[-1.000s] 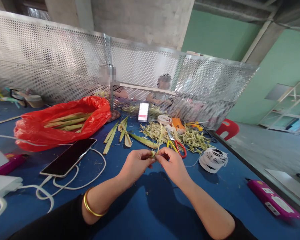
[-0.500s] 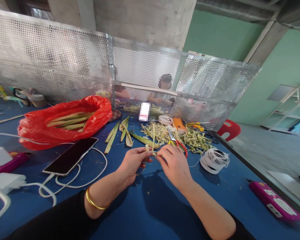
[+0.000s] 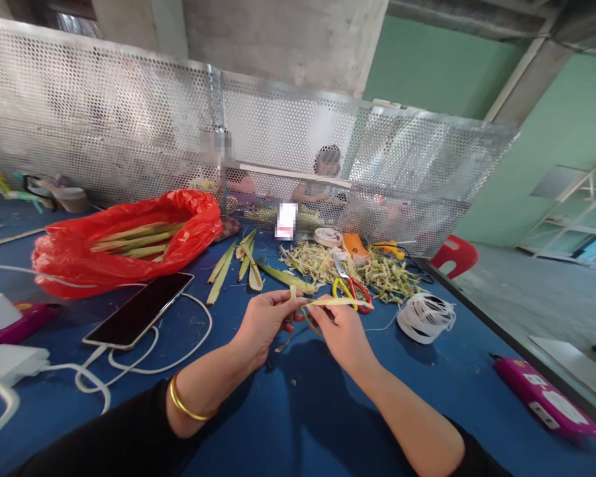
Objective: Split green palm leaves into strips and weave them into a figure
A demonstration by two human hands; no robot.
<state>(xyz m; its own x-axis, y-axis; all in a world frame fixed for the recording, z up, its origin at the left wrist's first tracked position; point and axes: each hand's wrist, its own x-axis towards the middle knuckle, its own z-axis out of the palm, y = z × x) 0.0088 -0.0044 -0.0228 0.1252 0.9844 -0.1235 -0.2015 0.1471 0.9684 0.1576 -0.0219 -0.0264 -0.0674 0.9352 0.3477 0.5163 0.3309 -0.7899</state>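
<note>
My left hand (image 3: 265, 324), with a gold bangle at the wrist, pinches pale husk strips (image 3: 340, 302) between thumb and fingers. Close beside it on the right, my right hand (image 3: 342, 331) has its fingers closed on the same strips. One strip points right, over the scissors' handles, and a short end stands up at the left fingertips. Thin ends hang below the hands. Scissors (image 3: 351, 289) with red and yellow handles lie just beyond. Behind them is a pile of shredded husk (image 3: 312, 262). Several green husk leaves (image 3: 222, 273) rest left of the pile.
A red plastic bag (image 3: 69, 265) of husks and a phone (image 3: 142, 310) on a white cable lie left. A white cord roll (image 3: 424, 319) and a purple power strip (image 3: 541, 397) are right. Behind a perforated metal screen (image 3: 288, 119), people sit.
The strip that stood upright between my hands now lies out to the right over the scissors. My right hand has lowered its fingers slightly, and more loose ends show below.
</note>
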